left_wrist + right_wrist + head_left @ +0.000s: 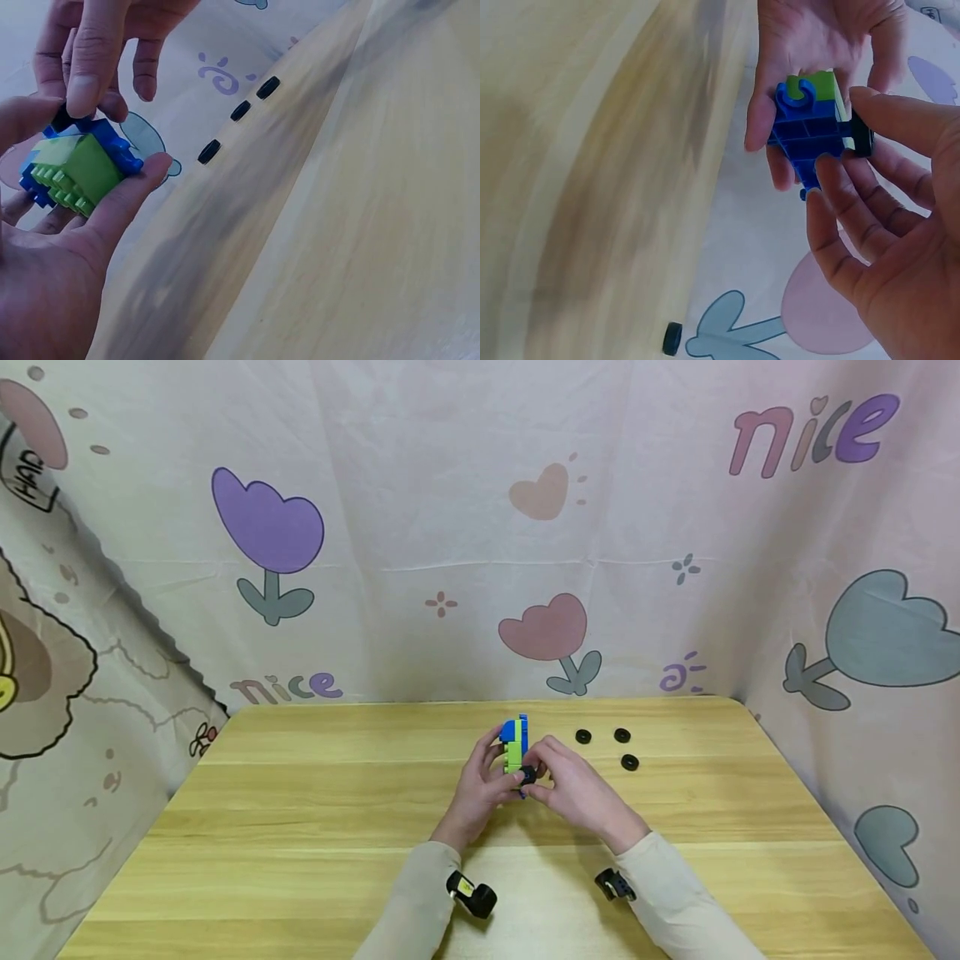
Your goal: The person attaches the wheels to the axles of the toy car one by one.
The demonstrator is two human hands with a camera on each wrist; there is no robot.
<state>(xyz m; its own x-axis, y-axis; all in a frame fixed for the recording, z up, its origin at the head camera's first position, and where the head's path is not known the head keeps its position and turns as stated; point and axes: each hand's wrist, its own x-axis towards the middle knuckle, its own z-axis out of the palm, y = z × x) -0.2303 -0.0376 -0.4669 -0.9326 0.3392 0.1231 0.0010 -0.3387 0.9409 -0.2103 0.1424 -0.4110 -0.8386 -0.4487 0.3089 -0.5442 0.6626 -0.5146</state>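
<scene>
A toy vehicle body of blue and lime-green building blocks [513,752] is held up over the table in my left hand [474,789]. In the right wrist view its blue underside [806,131] shows, with a hook-shaped end. My right hand [577,783] pinches a small black wheel [862,135] against the side of the body, at the end of a blue axle. In the left wrist view green studs [67,187] face the left palm, and the right fingers [86,82] cover most of the wheel.
Three more black wheels lie on the wooden table [315,793] to the right of my hands: one left [583,737], one behind [622,735], one nearer [630,762]. A printed cloth [420,527] hangs behind the table and along its sides.
</scene>
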